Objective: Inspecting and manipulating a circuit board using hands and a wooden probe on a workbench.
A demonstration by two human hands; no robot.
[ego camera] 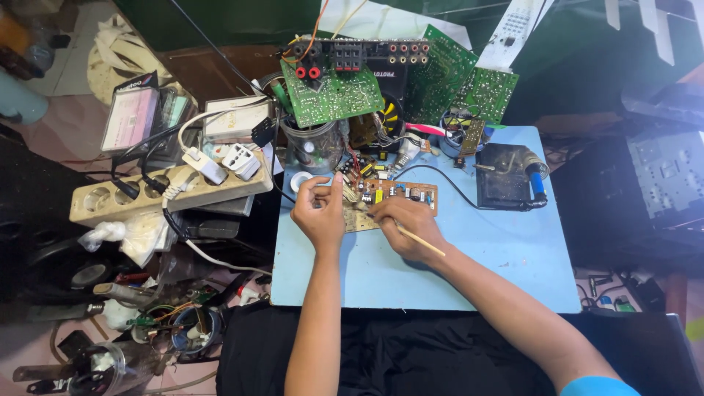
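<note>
A small brown circuit board with several coloured parts lies on the light blue mat. My left hand rests at the board's left end, its fingers curled on the edge; whether they pinch something small I cannot tell. My right hand lies over the board's lower edge and grips a thin wooden-handled tool, whose handle sticks out toward the right over my wrist. The tool's tip is hidden under my fingers.
Green circuit boards and an opened amplifier chassis stand behind. A soldering iron stand sits at the right of the mat. A beige power strip with plugs, a clear jar and cable clutter fill the left. Black cloth covers my lap.
</note>
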